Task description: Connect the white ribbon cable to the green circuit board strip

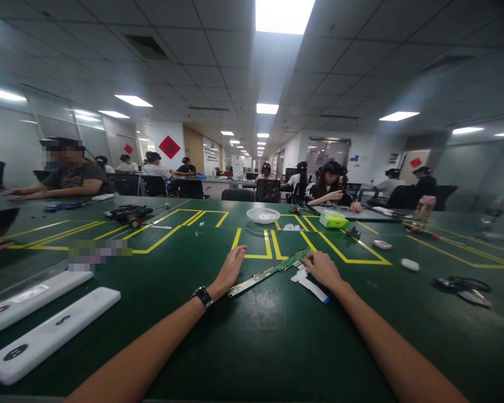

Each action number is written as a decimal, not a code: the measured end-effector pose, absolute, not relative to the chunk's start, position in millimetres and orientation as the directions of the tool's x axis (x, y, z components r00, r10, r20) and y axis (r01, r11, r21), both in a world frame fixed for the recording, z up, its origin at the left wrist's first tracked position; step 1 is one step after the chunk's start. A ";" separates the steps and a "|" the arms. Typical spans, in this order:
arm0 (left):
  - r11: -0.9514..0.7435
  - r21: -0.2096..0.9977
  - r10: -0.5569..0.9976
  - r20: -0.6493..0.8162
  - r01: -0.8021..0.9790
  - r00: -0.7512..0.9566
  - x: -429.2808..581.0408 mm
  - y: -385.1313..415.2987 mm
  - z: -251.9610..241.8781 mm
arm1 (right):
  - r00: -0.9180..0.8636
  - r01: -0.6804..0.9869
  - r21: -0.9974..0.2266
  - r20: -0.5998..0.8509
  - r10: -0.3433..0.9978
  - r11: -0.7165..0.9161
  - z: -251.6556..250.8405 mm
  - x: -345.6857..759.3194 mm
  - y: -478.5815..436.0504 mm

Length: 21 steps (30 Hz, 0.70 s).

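A long narrow green circuit board (269,272) lies slantwise on the green table (256,336) between my hands. My left hand (229,270), with a black watch on the wrist, rests flat on the table beside the board's near end, fingers stretched out. My right hand (322,267) lies at the board's far end, fingers curled down onto it and onto a white flat ribbon cable (313,287) with a blue tip. What the right fingers grip is hidden.
A clear round dish (263,215) and a green and white box (334,220) stand further back among yellow floor-tape lines. Two white bars (46,336) lie at the near left, black tools (128,213) beyond them, scissors (464,286) at right. Several people sit around.
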<state>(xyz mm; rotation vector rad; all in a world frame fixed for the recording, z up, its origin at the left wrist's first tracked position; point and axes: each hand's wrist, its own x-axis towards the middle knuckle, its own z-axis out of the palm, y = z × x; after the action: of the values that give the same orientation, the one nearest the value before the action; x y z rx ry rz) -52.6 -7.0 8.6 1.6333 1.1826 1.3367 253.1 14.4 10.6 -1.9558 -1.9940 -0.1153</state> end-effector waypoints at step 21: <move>-0.522 0.763 0.847 0.515 0.381 0.129 -53.1 -5.5 9.5 | -0.095 0.994 0.082 0.390 0.916 0.068 -4.3 235.3 16.2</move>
<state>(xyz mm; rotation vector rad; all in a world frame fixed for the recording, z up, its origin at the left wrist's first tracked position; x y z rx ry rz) -53.1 -5.5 9.5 1.9627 1.1812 1.3748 235.3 16.2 -4.3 -1.9366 -2.1098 -0.4843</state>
